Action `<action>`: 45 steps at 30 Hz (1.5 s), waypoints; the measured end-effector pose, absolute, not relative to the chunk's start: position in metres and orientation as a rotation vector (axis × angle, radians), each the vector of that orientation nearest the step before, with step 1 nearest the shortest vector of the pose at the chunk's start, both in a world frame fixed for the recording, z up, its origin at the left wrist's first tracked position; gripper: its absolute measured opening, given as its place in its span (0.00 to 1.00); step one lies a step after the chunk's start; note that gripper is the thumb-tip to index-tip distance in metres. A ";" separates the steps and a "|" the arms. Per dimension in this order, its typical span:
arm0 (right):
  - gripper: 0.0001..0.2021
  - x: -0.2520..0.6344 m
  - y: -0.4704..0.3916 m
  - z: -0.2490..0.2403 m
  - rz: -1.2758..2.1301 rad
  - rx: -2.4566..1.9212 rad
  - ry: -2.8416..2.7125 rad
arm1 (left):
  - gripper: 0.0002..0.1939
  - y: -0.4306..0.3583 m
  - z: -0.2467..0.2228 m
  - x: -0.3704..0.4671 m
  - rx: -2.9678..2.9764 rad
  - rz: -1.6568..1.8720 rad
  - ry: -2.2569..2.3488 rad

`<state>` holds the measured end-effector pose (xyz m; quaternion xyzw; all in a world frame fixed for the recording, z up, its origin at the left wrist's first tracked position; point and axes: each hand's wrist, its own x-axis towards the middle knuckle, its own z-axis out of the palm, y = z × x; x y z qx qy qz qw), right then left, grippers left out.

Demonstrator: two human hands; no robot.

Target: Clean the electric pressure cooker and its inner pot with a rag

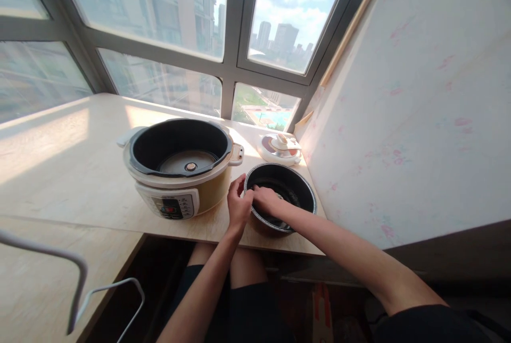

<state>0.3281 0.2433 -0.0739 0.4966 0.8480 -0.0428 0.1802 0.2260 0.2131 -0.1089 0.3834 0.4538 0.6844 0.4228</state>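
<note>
A dark inner pot (297, 194) stands at the front right of the wooden counter. My left hand (239, 206) is closed on its left rim, thumb over the edge and fingers along the outside. Inside the pot, my right hand (265, 198) reaches against the left inner wall with its fingers curled; whatever they may hold is hidden. To the left sits a lidless electric pressure cooker (181, 170), its black cavity bare, with a round metal piece (191, 166) at the bottom and a control panel (171, 207) on the front.
Behind the inner pot lies the cooker's white lid (279, 147), close to the patterned wall (399, 119). Windows (175, 80) border the back of the counter (59, 173). A bent pale metal rod (80, 268) juts in at the lower left.
</note>
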 end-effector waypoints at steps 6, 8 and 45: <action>0.19 0.340 0.253 -0.066 0.044 1.284 2.405 | 0.33 0.219 -0.110 0.222 0.908 1.577 1.063; 0.18 0.346 0.255 -0.061 0.066 1.251 2.383 | 0.34 0.222 -0.107 0.221 0.941 1.558 1.076; 0.12 0.335 0.270 -0.073 -2.152 2.327 2.158 | 0.21 0.209 -0.090 0.234 0.624 1.652 1.145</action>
